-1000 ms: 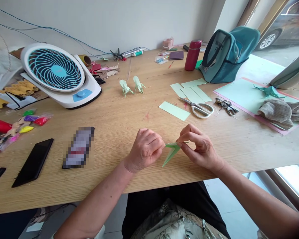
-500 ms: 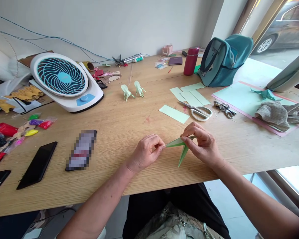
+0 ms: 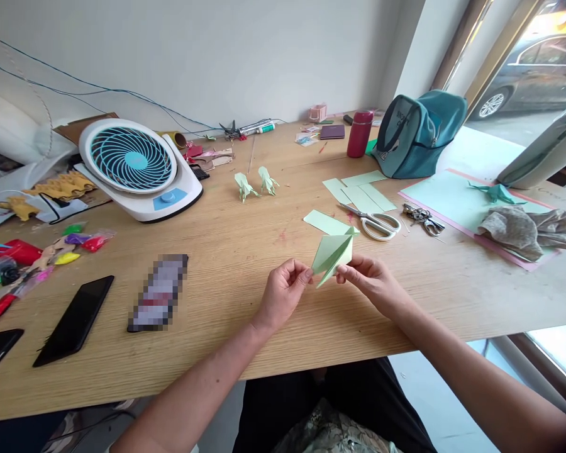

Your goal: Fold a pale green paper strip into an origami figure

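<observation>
A light green piece of folded paper (image 3: pixel 331 251) is held up between my two hands, above the front part of the table. My left hand (image 3: pixel 287 286) pinches its lower left corner between thumb and fingers. On the other side, my right hand (image 3: pixel 370 280) grips its lower right edge. The piece has pointed flaps and a narrow tip at the upper right. Just behind it lies a flat green paper strip (image 3: pixel 323 221), partly covered by the folded piece. White-handled scissors (image 3: pixel 380 226) rest to the right of that strip.
Two small folded paper figures (image 3: pixel 244 187) stand mid-table. More green strips (image 3: pixel 365 195) lie behind the scissors, with keys (image 3: pixel 423 218) to their right. A white fan (image 3: pixel 136 170), a red bottle (image 3: pixel 360 134) and a teal bag (image 3: pixel 415 138) stand farther back. Phones (image 3: pixel 75 321) lie at left.
The folded paper has been turned and its flaps spread, showing a broader face. My right hand has shifted from its top to its lower right edge; the left still pinches a corner.
</observation>
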{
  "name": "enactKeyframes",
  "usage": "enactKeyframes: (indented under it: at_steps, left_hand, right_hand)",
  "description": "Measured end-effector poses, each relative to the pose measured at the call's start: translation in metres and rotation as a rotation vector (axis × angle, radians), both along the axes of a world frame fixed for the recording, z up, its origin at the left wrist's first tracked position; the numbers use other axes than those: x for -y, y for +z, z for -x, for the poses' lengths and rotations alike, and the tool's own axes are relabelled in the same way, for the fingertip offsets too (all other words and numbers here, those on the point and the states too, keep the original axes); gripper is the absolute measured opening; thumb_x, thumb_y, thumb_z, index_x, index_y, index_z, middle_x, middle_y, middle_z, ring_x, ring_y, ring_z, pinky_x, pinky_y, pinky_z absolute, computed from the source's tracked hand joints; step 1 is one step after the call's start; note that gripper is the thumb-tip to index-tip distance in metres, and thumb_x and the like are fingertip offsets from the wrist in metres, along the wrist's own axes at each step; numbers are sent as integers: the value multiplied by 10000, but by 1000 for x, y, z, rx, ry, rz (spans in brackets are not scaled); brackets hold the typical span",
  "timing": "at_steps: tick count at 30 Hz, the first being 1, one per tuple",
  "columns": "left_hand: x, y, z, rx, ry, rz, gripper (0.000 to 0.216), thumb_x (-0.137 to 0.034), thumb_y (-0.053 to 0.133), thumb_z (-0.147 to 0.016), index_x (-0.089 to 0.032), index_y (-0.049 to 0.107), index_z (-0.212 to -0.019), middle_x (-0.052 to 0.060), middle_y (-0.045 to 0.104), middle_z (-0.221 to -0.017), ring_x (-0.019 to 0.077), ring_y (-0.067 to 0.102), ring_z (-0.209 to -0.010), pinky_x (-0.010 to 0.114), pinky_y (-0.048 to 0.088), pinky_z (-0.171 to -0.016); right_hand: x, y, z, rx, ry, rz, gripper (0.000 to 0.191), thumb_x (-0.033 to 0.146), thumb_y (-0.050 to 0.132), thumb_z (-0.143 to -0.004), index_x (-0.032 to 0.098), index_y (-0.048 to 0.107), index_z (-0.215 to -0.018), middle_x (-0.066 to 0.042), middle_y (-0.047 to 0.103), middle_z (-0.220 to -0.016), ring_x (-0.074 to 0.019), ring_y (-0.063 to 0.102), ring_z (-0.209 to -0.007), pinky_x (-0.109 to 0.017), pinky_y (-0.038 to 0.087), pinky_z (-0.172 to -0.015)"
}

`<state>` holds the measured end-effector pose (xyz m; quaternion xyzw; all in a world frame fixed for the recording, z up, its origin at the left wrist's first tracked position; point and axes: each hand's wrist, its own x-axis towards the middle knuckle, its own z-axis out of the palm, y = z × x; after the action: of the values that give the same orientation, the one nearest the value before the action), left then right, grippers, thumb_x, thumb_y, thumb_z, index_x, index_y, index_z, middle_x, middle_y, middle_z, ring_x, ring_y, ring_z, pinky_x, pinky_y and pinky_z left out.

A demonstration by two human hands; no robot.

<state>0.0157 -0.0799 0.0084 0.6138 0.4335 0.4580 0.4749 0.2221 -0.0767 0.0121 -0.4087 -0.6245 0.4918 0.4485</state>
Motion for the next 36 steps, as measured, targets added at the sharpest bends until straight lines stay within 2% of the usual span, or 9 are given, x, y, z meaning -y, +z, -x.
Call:
enactKeyframes:
  at_steps: [5,12,17,25,29,33,34,36]
  left_hand:
    - [6,4,-5,31,-102,91,308,-425,705,-848,-156,612,-729,-8,592,-669,106,513,-624,236,421,-619]
    - [10,4,-7,47,-119,173,262,-376,755,-795,-153,638,-720,-12,591,-663,96,495,-612,234,403,-602]
    - [10,0,-8,34,-92,163,300,-401,790,-773,-153,640,-697,-18,579,-639,92,483,-597,224,376,-560]
    - [13,1,-12,29,-82,242,387,-463,816,-740,-151,617,-626,-28,573,-572,73,449,-513,214,363,-518]
    - [10,6,-7,-50,-147,187,365,-478,811,-742,-149,655,-720,-12,592,-633,95,490,-564,212,371,-526]
    - [2,12,2,-35,-48,57,380,-522,700,-847,-154,715,-937,52,665,-857,141,577,-740,218,433,-599]
    - [0,12,4,-10,-31,34,375,-520,690,-856,-154,720,-929,56,664,-881,145,580,-765,220,439,-618]
    - [-3,10,7,17,-41,20,338,-486,713,-849,-149,707,-817,31,633,-802,128,549,-726,218,425,-621]
  right_hand:
    - [-2,-6,1,1,-24,56,460,626,751,-746,178,691,-663,-18,626,-601,-140,554,-580,-274,457,-567]
    - [-2,-7,4,-9,-53,54,464,610,789,-705,179,659,-591,4,567,-545,-116,470,-530,-266,386,-516]
    - [-2,-7,6,-13,0,72,434,588,786,-719,174,691,-628,-12,612,-582,-131,509,-561,-272,405,-541]
    - [0,-6,12,-60,110,154,410,539,800,-709,157,681,-622,-5,572,-590,-137,492,-611,-282,409,-602]
    - [1,-8,14,-46,114,129,409,552,767,-740,162,666,-666,-6,564,-617,-145,488,-633,-288,406,-623]
    - [4,-11,16,85,188,91,384,498,722,-811,157,624,-664,29,460,-575,-94,367,-551,-249,298,-521]
    - [5,-12,16,132,213,90,373,477,720,-818,155,614,-662,39,435,-567,-83,339,-532,-242,271,-500]
    - [7,-11,18,222,250,85,352,441,714,-828,153,597,-662,48,417,-569,-71,317,-513,-234,244,-473]
